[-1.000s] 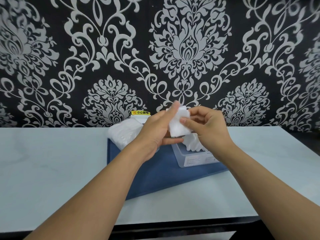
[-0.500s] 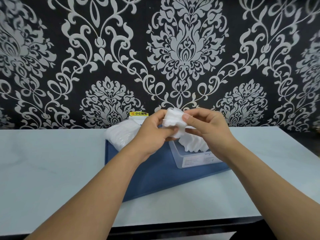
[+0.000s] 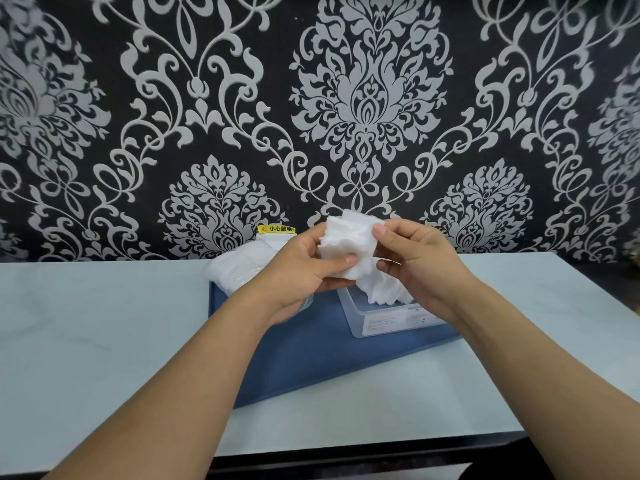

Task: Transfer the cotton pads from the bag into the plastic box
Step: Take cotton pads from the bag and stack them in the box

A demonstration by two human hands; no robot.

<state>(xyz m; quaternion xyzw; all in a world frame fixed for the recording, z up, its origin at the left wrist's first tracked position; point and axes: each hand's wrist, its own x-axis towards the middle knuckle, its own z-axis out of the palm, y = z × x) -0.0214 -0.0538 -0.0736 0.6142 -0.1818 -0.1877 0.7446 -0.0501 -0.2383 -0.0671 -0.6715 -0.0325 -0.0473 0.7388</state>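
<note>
We take the plastic box (image 3: pixel 388 315) as our reference. Left of it, on the blue mat (image 3: pixel 304 344), we note the clear bag (image 3: pixel 239 271) of cotton pads, partly hidden behind the left hand (image 3: pixel 298 271). That hand is clenched on the lower left edge of a stack of cotton pads (image 3: pixel 349 245), thumb across the front. The stack is held in the air above the box's left end. The right hand (image 3: pixel 415 261) pinches the stack's right side, above the box. More white pads (image 3: pixel 384 289) already lie inside the box, heaped past its rim.
</note>
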